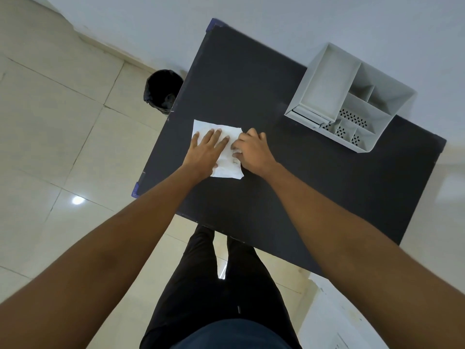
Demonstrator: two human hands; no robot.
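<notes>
Views: 1. Head camera, wide-angle, worn high above the black table, facing forward and steeply down. Frame centre: left hand and right hand on the paper sheet, at full stretch of both arms. Floor at left, wall along top, wearer's legs at bottom centre. Table edges run slanted across the frame.

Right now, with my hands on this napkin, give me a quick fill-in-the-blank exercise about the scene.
1. The napkin under the flat left hand is ____ in colour.
2. The right hand pinches the napkin's ____ edge.
3. The black bin stands on the ____, left of the table.
Missing words: white; right; floor.
</notes>
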